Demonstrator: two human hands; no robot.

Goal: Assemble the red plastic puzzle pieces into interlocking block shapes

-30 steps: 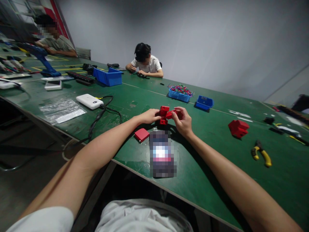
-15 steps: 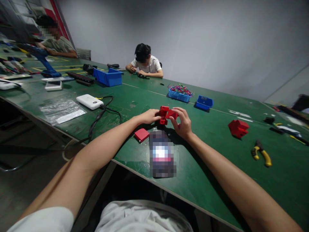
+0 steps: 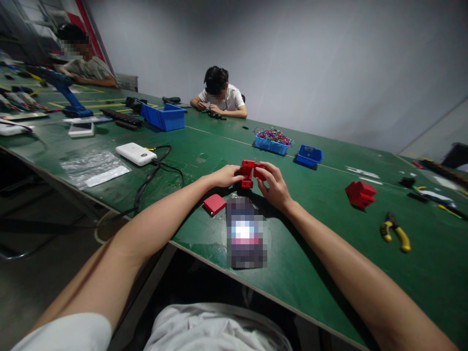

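Note:
My left hand (image 3: 229, 176) is closed on a red bracket-like part (image 3: 247, 174) with notched ends, gripping it by its left side. Just to its right, my right hand (image 3: 275, 186) pinches a smaller red piece (image 3: 259, 170), partly hidden by the fingers. The two red pieces are side by side; I cannot tell whether they touch. Nearer to me lies a flat red square block (image 3: 214, 204) with small metal-looking ends. Beside that block a phone (image 3: 246, 234) lies on the table, its screen blurred out.
A red angular part (image 3: 361, 194) and yellow-handled pliers (image 3: 395, 232) lie to the right. Farther back are a blue bin of coloured wires (image 3: 272, 143) and another blue bin (image 3: 309, 155). A white power bank (image 3: 136, 154) with black cables lies left. A co-worker (image 3: 221, 95) sits opposite.
The smaller red piece has turned in my right hand, and its fingers now cover more of it. My left hand and the bracket-like part have barely moved.

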